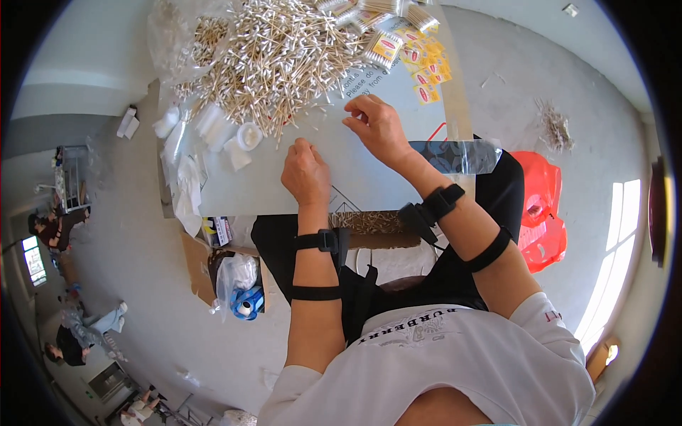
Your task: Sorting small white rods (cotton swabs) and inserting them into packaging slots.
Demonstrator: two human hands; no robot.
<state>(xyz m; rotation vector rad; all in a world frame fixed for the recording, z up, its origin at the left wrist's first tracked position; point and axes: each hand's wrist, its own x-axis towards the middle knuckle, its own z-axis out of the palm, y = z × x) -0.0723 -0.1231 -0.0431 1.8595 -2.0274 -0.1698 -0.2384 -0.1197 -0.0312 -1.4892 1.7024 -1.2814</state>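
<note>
A big heap of loose cotton swabs (273, 60) with white tips covers the far left of the grey table (383, 170). My left hand (307, 174) is closed near the heap's front edge, fingers curled together; whatever they may hold is hidden. To its right, farther from me, is my right hand (378, 126), with bent fingers and the thumb slightly apart from them; nothing shows between them. Beyond the right hand lie small yellow printed cards (428, 71) and a clear packet of swabs (383, 48). Left of my left hand stands a small round white container (249, 135).
More swab packets (369, 18) lie at the far edge. White plastic packs (213, 126) rest at the table's left. Below are an open cardboard box (202, 266) and, at right, a red plastic stool (541, 184). Swabs litter the floor. Other people (74, 341) are far left.
</note>
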